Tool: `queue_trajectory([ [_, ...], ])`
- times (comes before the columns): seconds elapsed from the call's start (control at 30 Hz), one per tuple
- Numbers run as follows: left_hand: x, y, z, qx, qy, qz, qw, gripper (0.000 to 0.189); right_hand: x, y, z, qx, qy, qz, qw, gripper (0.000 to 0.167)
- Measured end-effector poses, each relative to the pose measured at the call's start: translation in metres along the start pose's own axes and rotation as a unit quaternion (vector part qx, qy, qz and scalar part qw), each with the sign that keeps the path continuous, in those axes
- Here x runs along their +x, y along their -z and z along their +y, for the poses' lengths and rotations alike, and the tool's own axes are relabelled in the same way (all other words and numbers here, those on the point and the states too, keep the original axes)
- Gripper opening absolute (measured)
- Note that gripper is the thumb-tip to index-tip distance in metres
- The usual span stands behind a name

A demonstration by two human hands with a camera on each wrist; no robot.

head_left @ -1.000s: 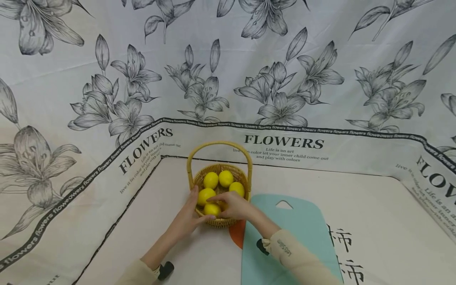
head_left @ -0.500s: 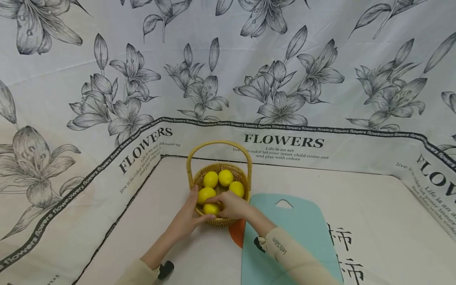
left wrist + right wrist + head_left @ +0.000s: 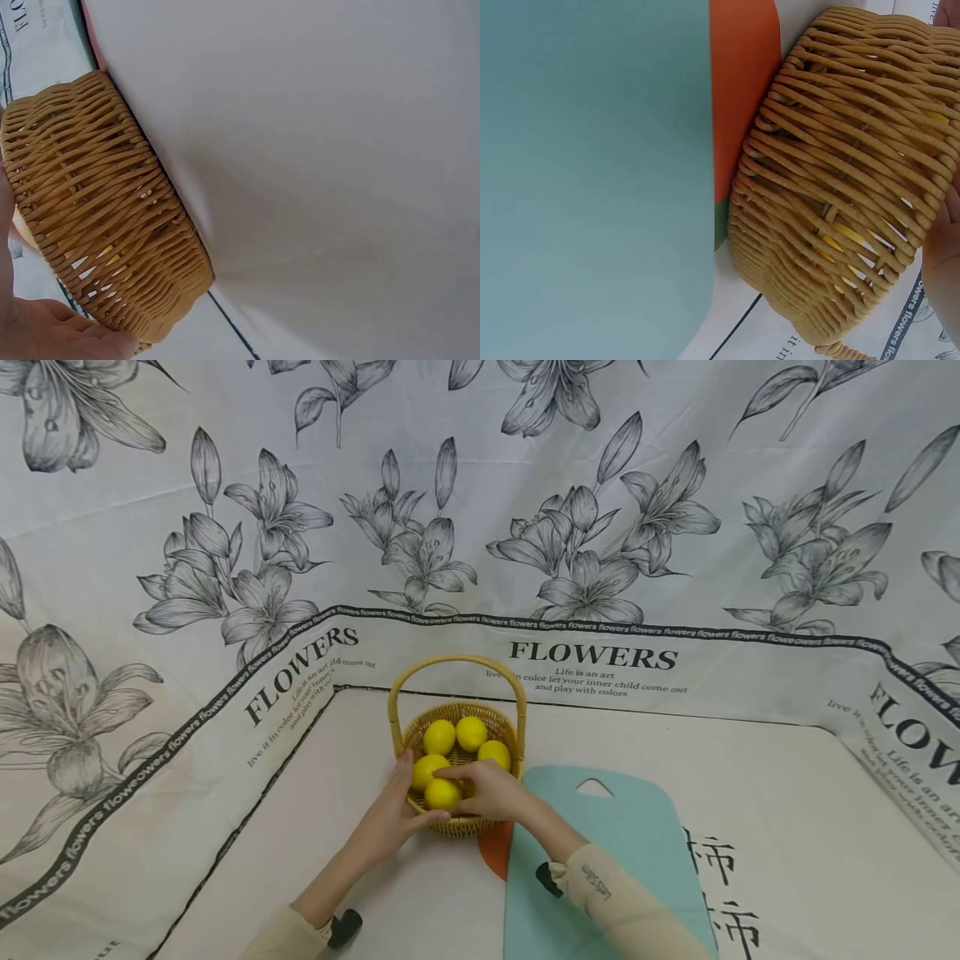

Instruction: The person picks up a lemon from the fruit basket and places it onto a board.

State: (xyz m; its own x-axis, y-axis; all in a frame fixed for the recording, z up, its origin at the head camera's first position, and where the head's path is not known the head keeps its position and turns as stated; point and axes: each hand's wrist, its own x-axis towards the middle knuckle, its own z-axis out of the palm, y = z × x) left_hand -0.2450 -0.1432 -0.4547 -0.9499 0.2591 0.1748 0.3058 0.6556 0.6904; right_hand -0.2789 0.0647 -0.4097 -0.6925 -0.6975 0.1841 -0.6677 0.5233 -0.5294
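While the left hand [image 3: 384,819] cups the basket [image 3: 459,827], the right [image 3: 493,791] bends inside.

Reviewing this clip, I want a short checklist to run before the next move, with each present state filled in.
1. Left hand holding the basket: ok, at its near left side.
2. Basket upright on the table: ok.
3. Right hand at the nearest yellow fruit: ok, fingers round it.
4. Firmness of that grip: cannot tell.
5. Other fruit inside the basket: ok, four more show.
6. Basket off the blue board: ok.
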Motion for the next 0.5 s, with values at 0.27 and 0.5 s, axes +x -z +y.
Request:
queue_trajectory([
  [0.27, 0.000, 0.000, 0.001, -0.002, -0.001, 0.004, 1.0000, 0.111, -0.006, 0.001, 0.002, 0.029, -0.004, 0.028, 0.9992, 0.052],
  [0.5, 0.001, -0.001, -0.001, 0.006, 0.000, 0.002, 1.0000, 0.111, -0.012, 0.004, 0.002, 0.057, -0.008, 0.052, 0.9970, 0.053],
])
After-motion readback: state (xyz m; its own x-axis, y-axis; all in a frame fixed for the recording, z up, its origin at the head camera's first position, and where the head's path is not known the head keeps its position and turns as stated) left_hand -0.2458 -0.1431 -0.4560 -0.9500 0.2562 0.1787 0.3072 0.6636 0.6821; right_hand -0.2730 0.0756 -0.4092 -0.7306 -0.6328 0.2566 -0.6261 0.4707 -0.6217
